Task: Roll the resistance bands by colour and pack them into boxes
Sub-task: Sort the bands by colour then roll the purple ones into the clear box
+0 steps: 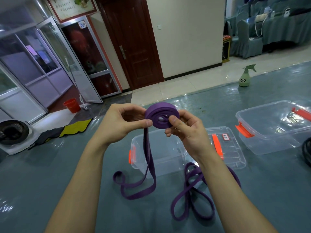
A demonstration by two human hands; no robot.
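A: Since the roll [160,115] is only part wound, why do both thumbs press its face?
B: The left hand [124,121] pinches the rim and the right hand [183,130] clamps the core, so the turns cannot spring loose.
A: And the tail [149,158]?
B: It hangs to the table [67,174] by the open box [168,162], free to feed. Another band [193,199] lies near.

Cool bluish indoor light, glare patches on the table cover [210,101], fisheye bending at edges.
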